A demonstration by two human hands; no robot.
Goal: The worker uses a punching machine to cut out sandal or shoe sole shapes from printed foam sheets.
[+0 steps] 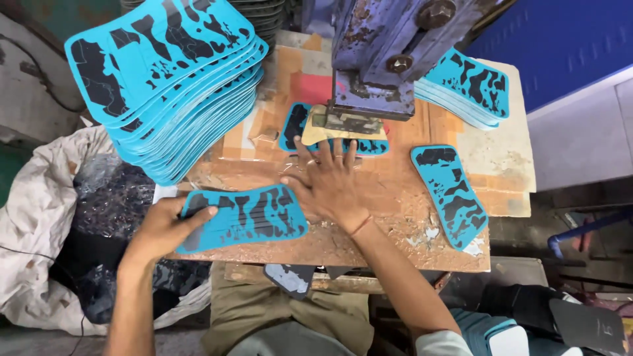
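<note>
Two hands are at work on the worn board (395, 198). Your left hand (165, 227) pinches the near-left end of a blue sheet (254, 217), thumb on top and fingers curled under its edge; the sheet lies flat and runs off to the right of that grip, its far end just beside your other wrist. Your right hand (330, 184) lies flat, palm down, fingers spread and gripping nothing; its fingertips touch a second blue piece (293, 125) that sits partly under the press head (376, 66), with a yellowish plate (316, 134) on top of it. Left of and beyond your left hand stands a tall stack (171, 79) of the same blue sheets, fanned and leaning. To the right of your right hand a cut sole shape (452, 194) lies alone on the board, and beyond it, past the press, a low pile (468, 86) of cut pieces.
</note>
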